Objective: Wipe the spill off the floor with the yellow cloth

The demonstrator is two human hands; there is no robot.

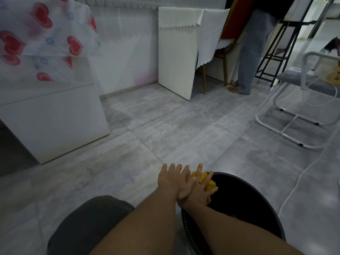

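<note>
The yellow cloth (211,184) is bunched up at the near-left rim of a black round bin (248,199). My right hand (200,190) lies on top of the cloth with fingers spread over it. My left hand (173,181) rests flat, overlapping the right hand's back, fingers extended toward the grey tiled floor (165,129). Most of the cloth is hidden under my hands. No distinct spill shows on the tiles, only a faint darker patch (127,115) near the wall.
My knee (88,221) is at the lower left. A white cabinet (53,122) with a heart-print cover stands left. A white panel (176,57), a standing person (252,52) and a white-framed chair (303,100) are behind. A white cable (298,183) runs across the floor at right.
</note>
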